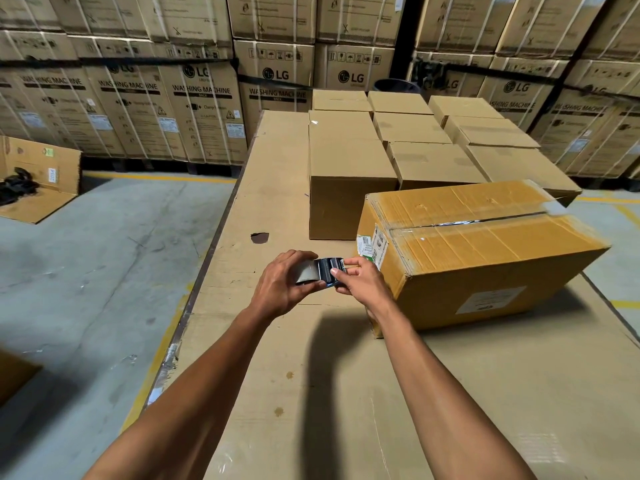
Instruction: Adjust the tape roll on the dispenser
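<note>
Warehouse stacked with washing-machine cartons [201, 98], cardboard-covered table [277, 375], left hand [284, 285] and right hand [360, 282] both gripping a tape dispenser [320, 270], hovering just beside a taped box [485, 251].

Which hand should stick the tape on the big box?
Probably the right hand: it pinches the front of the tape dispenser and sits right beside the yellowish box. The left hand grips the roll, farther from the box.

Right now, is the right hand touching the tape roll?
Touching. The head view shows the right hand pinching the tape roll's right edge, with the left hand gripping its other side.
</note>
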